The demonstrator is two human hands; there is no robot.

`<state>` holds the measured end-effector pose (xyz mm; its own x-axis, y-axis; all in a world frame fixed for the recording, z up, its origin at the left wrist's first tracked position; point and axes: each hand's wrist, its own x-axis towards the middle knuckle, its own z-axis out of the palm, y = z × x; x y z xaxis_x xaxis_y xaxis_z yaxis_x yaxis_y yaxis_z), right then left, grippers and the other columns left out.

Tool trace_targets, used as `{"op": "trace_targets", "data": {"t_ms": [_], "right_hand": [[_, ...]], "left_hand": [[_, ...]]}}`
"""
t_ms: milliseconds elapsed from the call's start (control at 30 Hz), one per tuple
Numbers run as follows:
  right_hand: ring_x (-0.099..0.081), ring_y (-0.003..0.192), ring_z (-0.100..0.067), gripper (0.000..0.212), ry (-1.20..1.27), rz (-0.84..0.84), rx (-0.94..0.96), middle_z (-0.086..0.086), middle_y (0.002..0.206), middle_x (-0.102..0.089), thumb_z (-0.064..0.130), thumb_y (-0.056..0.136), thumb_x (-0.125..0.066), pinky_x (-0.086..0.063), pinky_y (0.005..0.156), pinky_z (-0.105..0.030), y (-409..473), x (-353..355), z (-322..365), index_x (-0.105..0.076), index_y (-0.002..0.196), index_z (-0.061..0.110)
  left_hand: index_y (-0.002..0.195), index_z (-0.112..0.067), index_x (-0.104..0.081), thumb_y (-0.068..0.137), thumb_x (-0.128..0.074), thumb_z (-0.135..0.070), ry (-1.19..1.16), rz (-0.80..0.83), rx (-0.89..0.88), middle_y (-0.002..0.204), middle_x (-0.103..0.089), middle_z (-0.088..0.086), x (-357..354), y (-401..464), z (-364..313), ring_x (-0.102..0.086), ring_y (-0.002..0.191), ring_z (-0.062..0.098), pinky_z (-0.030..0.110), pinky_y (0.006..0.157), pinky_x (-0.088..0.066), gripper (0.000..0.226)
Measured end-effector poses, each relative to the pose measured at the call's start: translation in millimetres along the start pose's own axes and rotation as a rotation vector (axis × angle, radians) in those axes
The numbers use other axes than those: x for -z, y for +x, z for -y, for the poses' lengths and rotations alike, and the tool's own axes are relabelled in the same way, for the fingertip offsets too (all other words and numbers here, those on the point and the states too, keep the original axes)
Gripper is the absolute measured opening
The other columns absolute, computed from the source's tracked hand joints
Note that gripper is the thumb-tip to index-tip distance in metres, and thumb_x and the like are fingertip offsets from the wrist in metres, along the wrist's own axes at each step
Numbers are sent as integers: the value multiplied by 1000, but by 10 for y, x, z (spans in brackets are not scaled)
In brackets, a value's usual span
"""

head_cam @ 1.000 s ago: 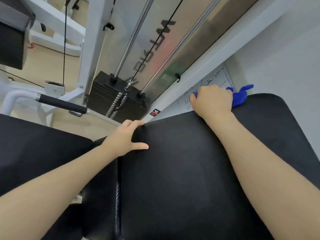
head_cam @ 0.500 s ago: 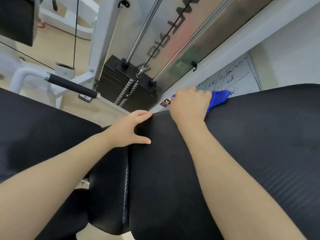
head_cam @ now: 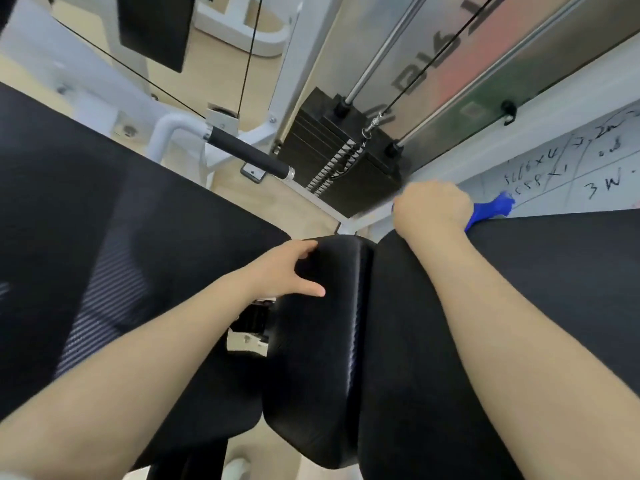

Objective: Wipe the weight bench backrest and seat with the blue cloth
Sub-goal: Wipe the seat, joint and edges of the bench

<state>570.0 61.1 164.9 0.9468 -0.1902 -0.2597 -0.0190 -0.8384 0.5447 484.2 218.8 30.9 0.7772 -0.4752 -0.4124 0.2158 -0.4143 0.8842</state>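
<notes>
The black padded backrest [head_cam: 519, 306] fills the right half of the head view. A smaller black seat pad [head_cam: 311, 358] lies beside it, across a narrow gap. My right hand [head_cam: 433, 209] presses the blue cloth [head_cam: 491, 207] against the backrest's far edge near its left corner; most of the cloth is hidden under the fist. My left hand [head_cam: 287, 268] rests flat on the seat pad's far left corner, fingers spread, holding nothing.
Another black pad [head_cam: 86, 237] lies to the left. Beyond the bench stand a black weight stack [head_cam: 339, 154] with cables and guide rods, a black-gripped handle bar [head_cam: 249, 155] and a white machine frame. A whiteboard [head_cam: 571, 168] with writing leans at the right.
My right hand has slid the blue cloth leftward along the backrest's far edge toward its corner. My left hand has stayed on the pad edge. The view has shifted, revealing the seat pad.
</notes>
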Motion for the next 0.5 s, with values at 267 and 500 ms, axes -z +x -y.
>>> {"op": "trace_targets", "data": {"t_ms": [267,500], "right_hand": [[-55,108,-26,30,93,91,118,-7,116,-60,11,91,-42,-41,80,-32,112,-569,1006,-60,114,13],[-54,96,-27,33,794,-422,140,-7,109,-58,35,88,-56,-42,72,-38,-220,-708,1377,-55,113,15]], "left_hand": [[140,-22,-38,86,-59,-10,81,53,-52,150,-30,-15,-19,-7,402,-28,136,1,20,112,-23,59],[127,-12,-53,82,-42,9,312,-405,94,132,-53,6,404,-204,691,-50,122,22,34,105,-40,50]]}}
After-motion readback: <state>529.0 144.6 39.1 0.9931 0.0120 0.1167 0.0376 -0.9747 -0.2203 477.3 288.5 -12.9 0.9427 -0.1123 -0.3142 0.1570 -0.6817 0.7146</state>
